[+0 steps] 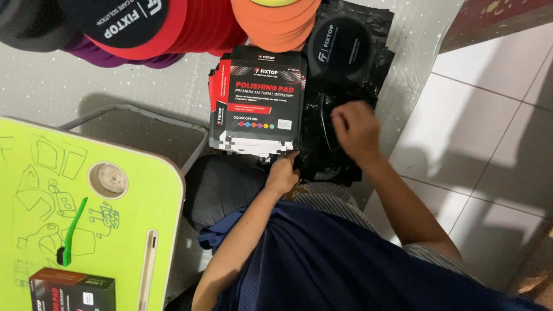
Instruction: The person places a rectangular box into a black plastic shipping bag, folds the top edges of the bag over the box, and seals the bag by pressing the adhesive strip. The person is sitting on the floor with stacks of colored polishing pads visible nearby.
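A black plastic bag (322, 150) lies on the speckled floor mat (52, 86), just right of a stack of flat black-and-red cardboard packages (256, 103), and both hands are on it. The left hand (282, 174) pinches the bag's near edge with curled fingers; the right hand (356, 129) is closed on the crumpled plastic higher up. It looks like the bag is being pulled open or straightened; the grip would need to spread the film.

Beyond, a round black foam pad (339, 46) rests on more black bags. At the mat's far edge stand stacked orange (276, 23) and red pads (196, 29). On the green desk (34, 190), near its front edge, sits another black package (72, 291) beside a green brush (72, 230).
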